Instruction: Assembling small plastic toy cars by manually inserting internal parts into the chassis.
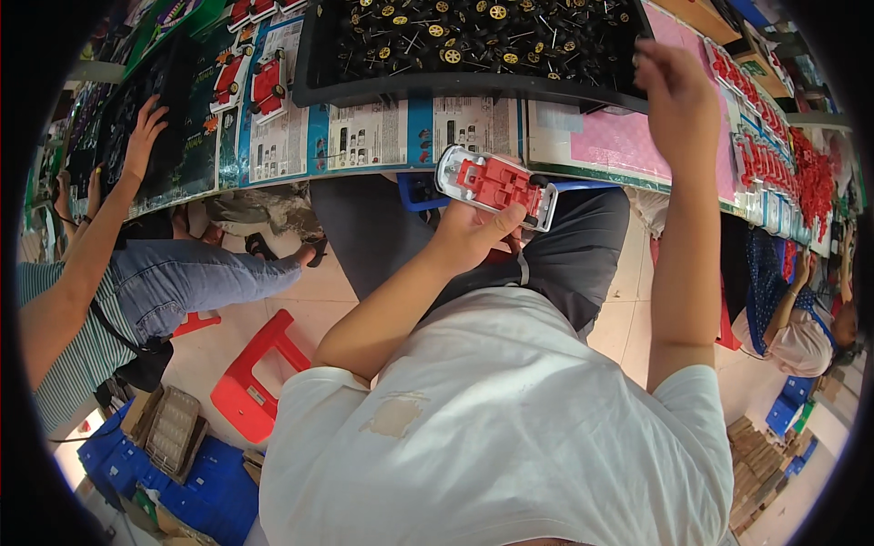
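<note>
A: Head view. Where's the car, and what's your grip?
B: Toy car (496,182) is mid-frame, underside up, tilted. Your left hand (472,235) is closed on it, thumb across the near end.
A: Right hand?
B: Your right hand (675,80) is upper right, at the end of the black tray (437,90). Fingers curled in; can't tell if they're holding anything.
A: Progress?
B: Red base sits in the white shell. Looks like dark wheels at the car's right end; none that I can make out at the left. My read: about half wheeled, one axle left to fit.
A: Parts and output?
B: Tray at top centre holds plenty of loose wheels (498,12) on axles. Upper left, red cars (269,84) on the table show wheels on, so those look further along than yours.
</note>
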